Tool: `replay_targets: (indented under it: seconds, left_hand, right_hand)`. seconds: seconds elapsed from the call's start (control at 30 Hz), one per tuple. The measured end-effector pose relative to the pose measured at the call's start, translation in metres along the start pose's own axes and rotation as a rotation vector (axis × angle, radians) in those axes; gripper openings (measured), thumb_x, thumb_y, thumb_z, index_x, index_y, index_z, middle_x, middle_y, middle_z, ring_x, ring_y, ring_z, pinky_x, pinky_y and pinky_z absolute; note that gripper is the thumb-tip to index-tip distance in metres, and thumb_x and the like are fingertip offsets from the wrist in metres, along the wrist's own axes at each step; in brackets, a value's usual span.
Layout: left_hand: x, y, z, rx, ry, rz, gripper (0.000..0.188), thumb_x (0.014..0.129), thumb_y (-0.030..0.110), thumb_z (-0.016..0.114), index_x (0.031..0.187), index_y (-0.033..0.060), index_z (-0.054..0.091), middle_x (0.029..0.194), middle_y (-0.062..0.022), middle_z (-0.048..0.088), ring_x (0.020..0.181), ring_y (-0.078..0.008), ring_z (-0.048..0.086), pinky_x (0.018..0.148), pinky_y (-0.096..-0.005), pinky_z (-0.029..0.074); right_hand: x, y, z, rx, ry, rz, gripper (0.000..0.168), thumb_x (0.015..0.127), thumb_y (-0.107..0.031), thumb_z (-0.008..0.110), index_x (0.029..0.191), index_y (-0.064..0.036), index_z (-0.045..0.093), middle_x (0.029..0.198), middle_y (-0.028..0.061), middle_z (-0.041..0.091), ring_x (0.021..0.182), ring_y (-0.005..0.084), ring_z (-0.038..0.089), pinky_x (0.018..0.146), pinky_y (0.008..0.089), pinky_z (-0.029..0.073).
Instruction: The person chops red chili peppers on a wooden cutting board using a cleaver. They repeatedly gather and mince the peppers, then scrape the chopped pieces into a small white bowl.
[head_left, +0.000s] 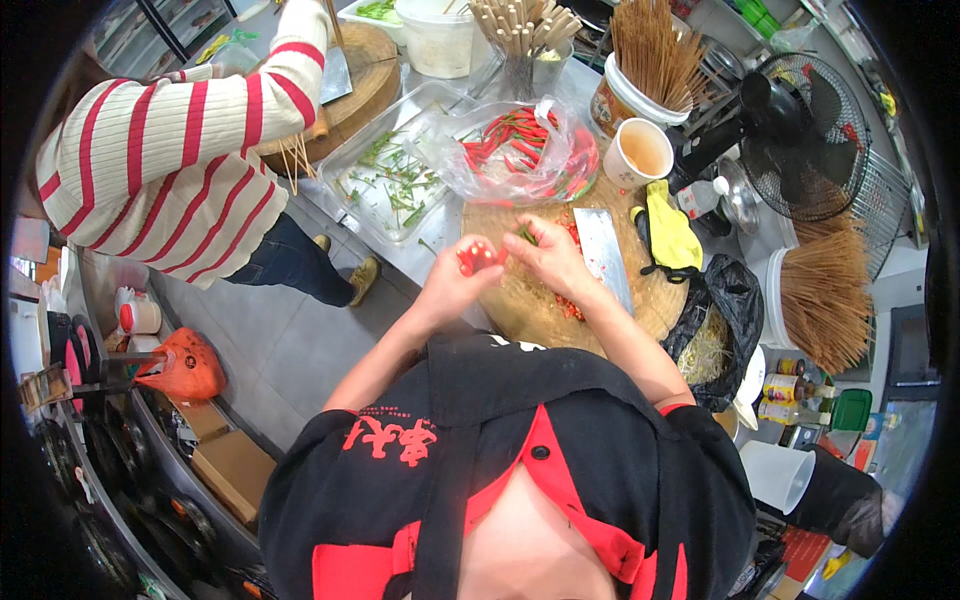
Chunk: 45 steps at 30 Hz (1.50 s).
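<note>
My left hand (454, 289) is closed around several red chili peppers (474, 256), their pale ends showing. Close beside it, my right hand (555, 255) pinches green chili stems (527, 235) between thumb and fingers. Both hands are over a round wooden chopping board (517, 300). A cleaver (604, 255) lies flat on the board to the right, with chopped red chili (570, 306) along its left side. Beyond my hands, an open clear plastic bag (457, 161) holds whole red chilies (517, 139). Left of it, a clear tray (352, 169) contains scattered green stems.
A paper cup (637, 154) and a yellow-black glove (670, 232) sit at the board's right. Farther right are a black bag of bean sprouts (705, 349), skewer buckets (787, 300) and a fan (806, 135). A person in a striped sweater (165, 150) stands at another wooden block (371, 75).
</note>
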<state>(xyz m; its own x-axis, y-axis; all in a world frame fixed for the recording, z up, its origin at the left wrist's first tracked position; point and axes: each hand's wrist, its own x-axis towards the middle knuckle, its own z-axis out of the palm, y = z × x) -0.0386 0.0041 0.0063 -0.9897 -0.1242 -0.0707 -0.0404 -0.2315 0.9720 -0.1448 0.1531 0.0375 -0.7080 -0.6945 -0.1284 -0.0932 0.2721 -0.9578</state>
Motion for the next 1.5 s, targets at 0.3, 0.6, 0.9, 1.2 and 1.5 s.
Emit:
replay_targets:
  seconds: [0.3, 0.6, 0.9, 1.2, 1.5]
  left_hand:
    - [-0.007, 0.008, -0.016, 0.431, -0.032, 0.237, 0.018, 0.082, 0.0, 0.067, 0.092, 0.005, 0.053, 0.086, -0.0005, 0.058, 0.078, -0.0083, 0.055, 0.069, -0.0244, 0.045]
    - [-0.003, -0.002, -0.023, -0.016, 0.061, 0.013, 0.021, 0.086, 0.004, 0.062, 0.105, 0.0044, 0.056, 0.08, 0.0012, 0.059, 0.073, -0.0077, 0.059, 0.066, -0.023, 0.047]
    - [0.007, 0.001, -0.032, 0.004, 0.208, 0.108, 0.009, 0.087, 0.008, 0.062, 0.084, 0.0073, 0.054, 0.071, 0.0034, 0.055, 0.061, -0.0042, 0.049, 0.055, -0.0206, 0.042]
    - [0.027, 0.051, -0.001, 0.085, 0.15, 0.325, 0.009, 0.089, 0.002, 0.058, 0.092, 0.0036, 0.05, 0.104, -0.0102, 0.062, 0.084, -0.0118, 0.057, 0.074, -0.0278, 0.047]
    - [0.006, 0.051, 0.021, 0.32, 0.094, 0.43, 0.017, 0.082, 0.002, 0.068, 0.095, 0.0022, 0.057, 0.09, -0.0023, 0.062, 0.079, -0.0094, 0.057, 0.071, -0.0246, 0.047]
  right_hand:
    - [0.04, 0.008, -0.005, 0.799, -0.449, 0.251, 0.01, 0.092, -0.018, 0.058, 0.091, -0.008, 0.054, 0.064, -0.0016, 0.046, 0.048, 0.006, 0.036, 0.043, 0.0203, 0.027]
    - [0.187, 0.028, -0.043, -1.25, 0.097, -0.119, 0.025, 0.079, -0.007, 0.051, 0.103, 0.003, 0.054, 0.092, 0.0252, 0.064, 0.092, 0.0364, 0.064, 0.078, 0.046, 0.052]
    - [0.174, 0.016, -0.047, -0.791, 0.311, -0.532, 0.018, 0.092, -0.017, 0.053, 0.087, 0.0, 0.048, 0.074, 0.0248, 0.057, 0.071, 0.0437, 0.057, 0.06, 0.0475, 0.045]
    - [0.026, -0.054, -0.03, 0.402, -0.233, -0.246, 0.016, 0.097, -0.016, 0.05, 0.109, -0.005, 0.052, 0.081, -0.0019, 0.053, 0.055, 0.0038, 0.038, 0.047, 0.0186, 0.03]
    - [-0.025, -0.062, -0.029, -0.296, 0.03, -0.616, 0.017, 0.087, -0.007, 0.059, 0.104, -0.003, 0.058, 0.091, 0.0085, 0.065, 0.075, 0.0184, 0.063, 0.066, 0.0288, 0.048]
